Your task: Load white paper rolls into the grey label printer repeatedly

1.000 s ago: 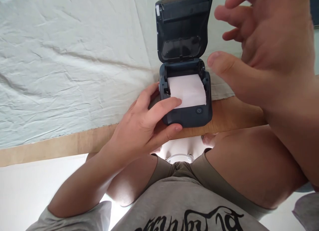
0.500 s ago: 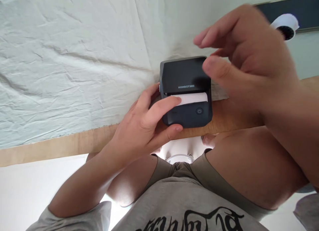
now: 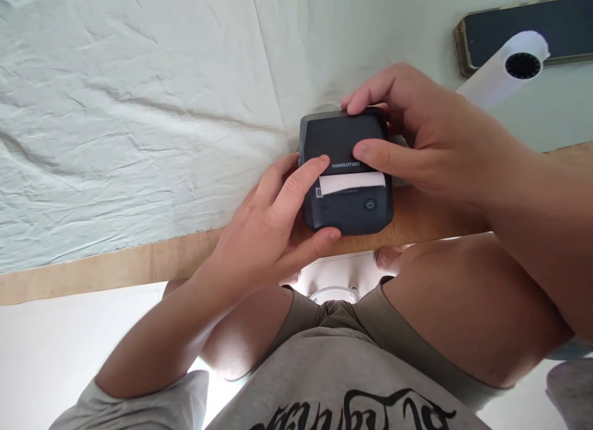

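Observation:
A dark label printer (image 3: 347, 215) marked NIIMBOT is at the table's near edge, its lid closed as far as I can see. From its front slot sticks a strip of white label paper (image 3: 353, 183), lying over the front above the power button. My left hand (image 3: 266, 223) grips the printer's left side, index finger on the lid and thumb along the lower front edge. My right hand (image 3: 426, 130) holds the upper right of the printer, thumb on the lid and fingertips at its back edge. Some right fingers are hidden behind the printer.
A pale, creased cloth (image 3: 162, 121) covers the table, leaving a wooden edge strip (image 3: 185, 254) bare. At the upper right a white tube-shaped object (image 3: 498, 71) with a dark end stands in front of a smartphone (image 3: 565, 28). My bare legs are under the table edge.
My right hand has come down and left onto the printer's lid from the air beside it. My left index finger has moved from the paper strip up to the lid.

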Demonstrator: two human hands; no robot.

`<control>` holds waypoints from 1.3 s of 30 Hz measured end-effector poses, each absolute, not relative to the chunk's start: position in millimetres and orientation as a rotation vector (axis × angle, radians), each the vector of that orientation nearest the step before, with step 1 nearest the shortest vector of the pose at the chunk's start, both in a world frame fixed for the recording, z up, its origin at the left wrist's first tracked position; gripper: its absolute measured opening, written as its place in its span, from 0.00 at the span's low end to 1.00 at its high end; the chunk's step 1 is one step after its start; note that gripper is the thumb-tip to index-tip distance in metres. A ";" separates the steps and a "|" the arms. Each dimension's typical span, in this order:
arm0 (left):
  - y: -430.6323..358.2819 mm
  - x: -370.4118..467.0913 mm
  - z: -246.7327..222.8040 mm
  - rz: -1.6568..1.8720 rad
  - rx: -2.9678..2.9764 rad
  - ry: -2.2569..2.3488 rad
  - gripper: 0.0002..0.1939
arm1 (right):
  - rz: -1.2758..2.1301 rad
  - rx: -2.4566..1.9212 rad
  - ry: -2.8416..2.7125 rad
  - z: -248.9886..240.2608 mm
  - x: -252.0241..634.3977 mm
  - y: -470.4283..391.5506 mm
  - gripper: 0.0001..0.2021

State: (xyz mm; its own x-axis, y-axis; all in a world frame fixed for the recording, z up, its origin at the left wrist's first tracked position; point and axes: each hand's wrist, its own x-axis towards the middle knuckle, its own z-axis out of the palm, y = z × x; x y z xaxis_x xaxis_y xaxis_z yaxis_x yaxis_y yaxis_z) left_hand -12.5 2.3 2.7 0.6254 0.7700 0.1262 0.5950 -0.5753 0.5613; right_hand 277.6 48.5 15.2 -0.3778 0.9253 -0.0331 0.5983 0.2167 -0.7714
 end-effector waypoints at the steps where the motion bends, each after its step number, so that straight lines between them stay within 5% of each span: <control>1: 2.0 -12.4 2.3 0.506 2.370 1.085 0.39 | 0.990 -1.408 -2.099 13.6 278.8 48.7 0.28; 6: 2.5 -10.0 1.7 0.509 2.325 1.114 0.40 | 0.945 -1.414 -2.184 8.0 276.6 44.6 0.28; 14: 1.2 -7.3 -0.4 0.400 2.293 1.206 0.57 | 0.830 -1.636 -2.025 1.5 289.3 30.0 0.26; 17: 1.2 -5.8 -3.6 0.394 2.316 1.228 0.62 | 0.812 -1.599 -2.124 -1.5 296.7 28.0 0.34; 21: 2.2 -3.5 -6.1 0.422 2.336 1.255 0.62 | 0.730 -1.509 -2.277 -5.2 301.3 26.8 0.42; 39: 2.7 2.3 -6.4 0.468 2.457 1.285 0.62 | 0.484 -1.477 -2.428 -2.7 298.7 26.1 0.39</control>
State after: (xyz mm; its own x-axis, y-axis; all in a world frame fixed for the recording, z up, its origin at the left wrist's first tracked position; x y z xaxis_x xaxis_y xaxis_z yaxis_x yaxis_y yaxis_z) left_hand 2.3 2.7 -6.4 0.5396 0.8311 0.1348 0.7235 -0.5396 0.4307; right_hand 298.7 26.1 -2.7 -0.4502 0.8917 0.0464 0.8059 0.4281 -0.4090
